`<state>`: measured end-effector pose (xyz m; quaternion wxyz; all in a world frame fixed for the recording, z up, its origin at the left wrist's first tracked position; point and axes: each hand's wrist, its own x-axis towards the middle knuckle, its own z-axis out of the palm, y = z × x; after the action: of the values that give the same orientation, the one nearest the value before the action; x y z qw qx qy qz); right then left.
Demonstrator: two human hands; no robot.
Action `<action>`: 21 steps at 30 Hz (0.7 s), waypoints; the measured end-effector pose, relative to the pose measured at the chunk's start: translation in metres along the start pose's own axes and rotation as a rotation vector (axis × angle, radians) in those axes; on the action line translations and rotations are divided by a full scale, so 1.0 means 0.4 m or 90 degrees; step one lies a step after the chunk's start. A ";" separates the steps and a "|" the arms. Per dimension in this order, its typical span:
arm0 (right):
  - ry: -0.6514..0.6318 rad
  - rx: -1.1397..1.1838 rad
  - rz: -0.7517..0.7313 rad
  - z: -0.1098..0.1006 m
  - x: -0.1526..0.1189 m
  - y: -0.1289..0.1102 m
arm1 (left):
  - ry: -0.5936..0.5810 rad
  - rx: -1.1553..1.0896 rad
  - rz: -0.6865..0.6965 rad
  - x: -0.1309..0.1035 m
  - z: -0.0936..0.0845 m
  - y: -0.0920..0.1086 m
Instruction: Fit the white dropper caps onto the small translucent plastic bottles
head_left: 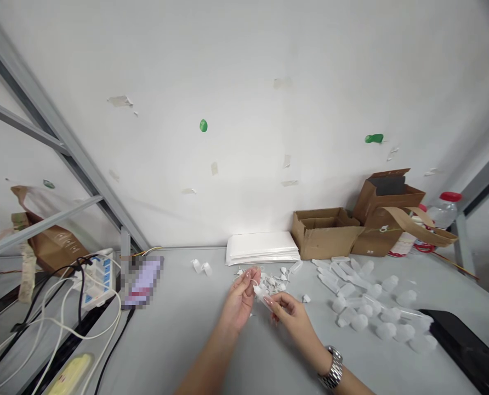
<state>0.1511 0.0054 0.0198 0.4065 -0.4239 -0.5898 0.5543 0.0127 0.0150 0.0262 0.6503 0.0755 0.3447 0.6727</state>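
Note:
My right hand [289, 314] pinches a small translucent plastic tube [266, 299] between thumb and fingers, tilted up toward the left. A white cap [257, 289] sits at the tube's upper end, though I cannot tell how firmly. From it a thin white loop reaches my left hand [241, 300], whose thumb and forefinger are closed at the cap's loop. Behind the hands lies a pile of small white caps [274, 282], partly hidden by the fingers. One loose cap [306, 298] lies to the right of the right hand.
Many translucent tubes and bulb-ended pieces [359, 322] spread over the right of the grey table [178, 340]. A white stack [263, 248] and cardboard boxes [327, 241] stand along the wall. A black tray [462, 343] lies right; a phone [145, 282], power strip [98, 280] and cables lie left.

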 end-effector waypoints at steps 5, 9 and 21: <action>0.002 -0.002 -0.006 -0.002 0.002 0.001 | 0.039 -0.061 -0.029 0.000 0.003 -0.004; -0.002 0.002 -0.012 -0.002 0.000 -0.003 | 0.076 -0.097 -0.037 -0.005 0.016 -0.004; -0.007 0.019 -0.019 0.004 -0.004 0.004 | 0.036 -0.070 -0.035 -0.004 0.010 -0.007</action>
<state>0.1502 0.0032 0.0183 0.4177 -0.4057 -0.5901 0.5592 0.0172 0.0148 0.0281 0.6618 0.0109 0.3271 0.6745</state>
